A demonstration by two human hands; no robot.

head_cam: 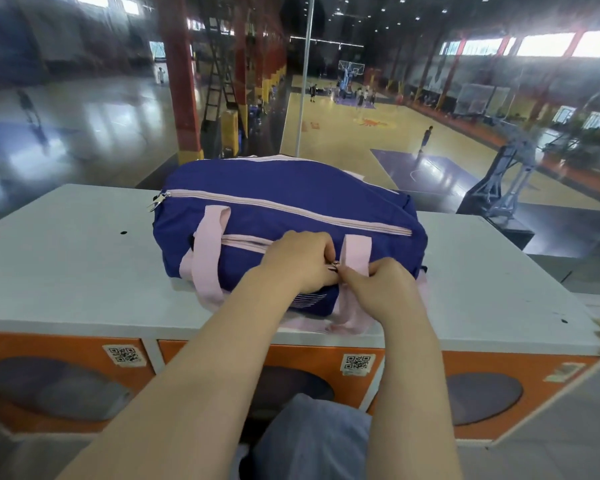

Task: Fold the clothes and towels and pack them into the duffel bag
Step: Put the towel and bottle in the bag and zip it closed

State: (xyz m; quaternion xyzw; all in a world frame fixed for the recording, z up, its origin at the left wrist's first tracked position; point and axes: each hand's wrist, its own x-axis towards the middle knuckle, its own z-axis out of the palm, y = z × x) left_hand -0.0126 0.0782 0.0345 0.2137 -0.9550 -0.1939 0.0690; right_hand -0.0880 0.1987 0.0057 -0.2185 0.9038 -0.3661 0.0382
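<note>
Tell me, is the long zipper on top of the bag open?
No, the top zipper on the bag runs closed along its whole visible length, with its pull at the left end.

Purple duffel bag [291, 216], pink straps, zipped, on countertop [66, 258]

Both my bare forearms reach forward and slightly inward from the bottom of the view, converging so my hands meet almost knuckle to knuckle. My left hand [297, 259] lies palm down, fingers curled, with thumb and forefinger pinched together at its right edge. My right hand [383, 284] sits just beside it and a little nearer to me, also palm down, its fingers [357, 274] curled tight and pinching toward the left hand. The wrists are level, the knuckles of both hands raised.
</note>
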